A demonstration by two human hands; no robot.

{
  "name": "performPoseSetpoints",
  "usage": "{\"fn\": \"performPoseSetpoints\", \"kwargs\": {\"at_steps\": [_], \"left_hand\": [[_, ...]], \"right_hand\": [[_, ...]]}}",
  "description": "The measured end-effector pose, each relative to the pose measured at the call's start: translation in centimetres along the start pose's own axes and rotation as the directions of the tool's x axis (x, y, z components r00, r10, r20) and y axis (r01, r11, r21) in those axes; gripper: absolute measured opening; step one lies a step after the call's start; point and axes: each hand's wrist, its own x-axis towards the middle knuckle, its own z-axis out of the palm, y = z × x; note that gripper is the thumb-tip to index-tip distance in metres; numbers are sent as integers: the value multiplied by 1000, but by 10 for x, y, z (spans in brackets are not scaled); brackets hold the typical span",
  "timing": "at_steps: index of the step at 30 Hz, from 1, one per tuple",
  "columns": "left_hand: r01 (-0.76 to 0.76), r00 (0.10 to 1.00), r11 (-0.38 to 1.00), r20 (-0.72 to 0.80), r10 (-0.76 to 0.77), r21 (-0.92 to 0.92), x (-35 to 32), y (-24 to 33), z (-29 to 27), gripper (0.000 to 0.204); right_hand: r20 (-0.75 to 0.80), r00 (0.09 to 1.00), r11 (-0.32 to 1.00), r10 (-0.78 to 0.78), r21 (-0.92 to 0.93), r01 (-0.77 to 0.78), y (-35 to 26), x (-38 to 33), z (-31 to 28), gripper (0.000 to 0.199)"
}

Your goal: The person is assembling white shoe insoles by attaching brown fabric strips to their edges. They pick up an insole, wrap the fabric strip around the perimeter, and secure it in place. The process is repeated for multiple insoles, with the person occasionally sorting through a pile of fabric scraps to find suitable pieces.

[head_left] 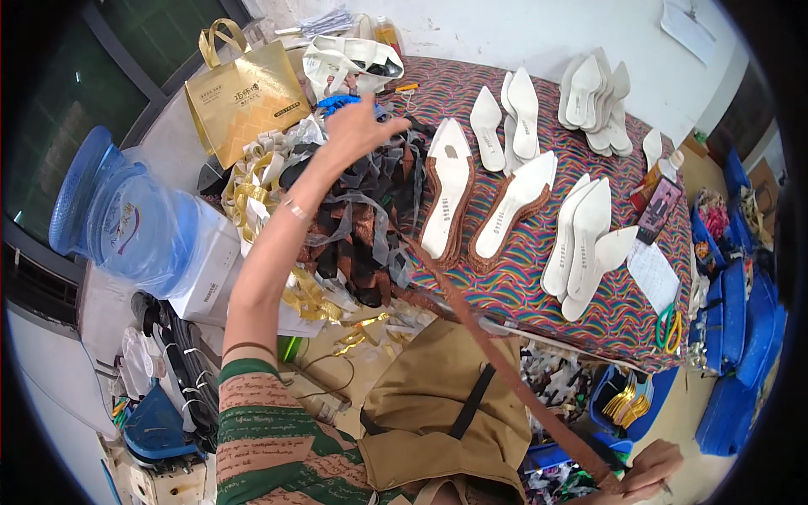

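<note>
A long brown strip stretches diagonally from the heap of dark strips on the table, across my lap, to the lower right. There its end is gripped by my closed right hand. Over the far side of the heap my left hand reaches out, its thumb and a finger spread apart. A bright blue piece lies just behind it. Right of the heap sit two stacks of white insoles with brown edging, the left stack and the right stack.
Plain white insoles lie in several groups on the patterned cloth. Green and yellow scissors, a paper and a phone are at the right edge. A gold bag and a blue water bottle stand left.
</note>
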Motion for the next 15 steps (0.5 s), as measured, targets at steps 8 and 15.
{"fn": "performPoseSetpoints", "kwargs": {"at_steps": [8, 15], "left_hand": [[-113, 990, 992, 86, 108, 56, 21, -32, 33, 64], [-340, 781, 684, -599, -177, -645, 0, -131, -142, 68]], "right_hand": [[-677, 732, 949, 74, -179, -261, 19, -46, 32, 13], [-885, 455, 826, 95, -185, -532, 50, -25, 34, 12]]}}
